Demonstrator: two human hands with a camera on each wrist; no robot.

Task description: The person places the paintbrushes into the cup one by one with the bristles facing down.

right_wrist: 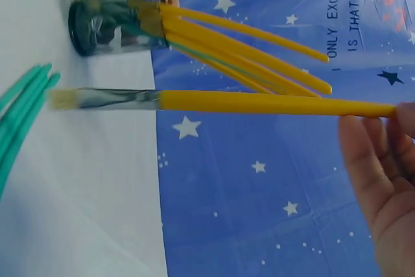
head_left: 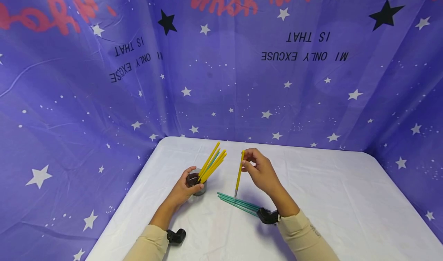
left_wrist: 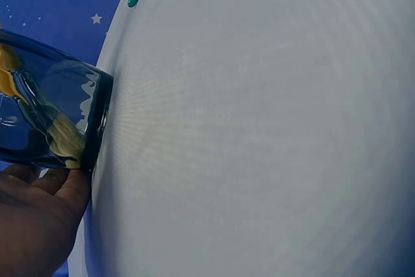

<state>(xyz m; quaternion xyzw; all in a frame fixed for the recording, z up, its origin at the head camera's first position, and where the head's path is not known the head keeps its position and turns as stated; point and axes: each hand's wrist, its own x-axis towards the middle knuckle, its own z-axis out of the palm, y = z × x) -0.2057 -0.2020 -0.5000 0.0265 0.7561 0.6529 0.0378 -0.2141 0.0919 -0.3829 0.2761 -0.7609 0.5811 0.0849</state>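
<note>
My left hand (head_left: 185, 188) grips a dark glass jar (left_wrist: 48, 105) around its side. Inside it several yellow-handled paintbrushes (head_left: 213, 167) and a teal one lean to the right, bristles down. My right hand (head_left: 259, 168) pinches a yellow paintbrush (right_wrist: 246, 102) near the top of its handle, so it hangs bristles down. Those bristles come close over several teal paintbrushes (head_left: 238, 203) that lie side by side on the table, right of the jar. Under the right wrist, the far ends of the teal brushes are hidden.
A white cloth covers the table (head_left: 346, 207). Purple curtains (head_left: 235, 80) with stars and lettering hang behind it and along both sides. A black wrist camera (head_left: 176, 236) is strapped to the left arm, another (head_left: 268, 216) to the right.
</note>
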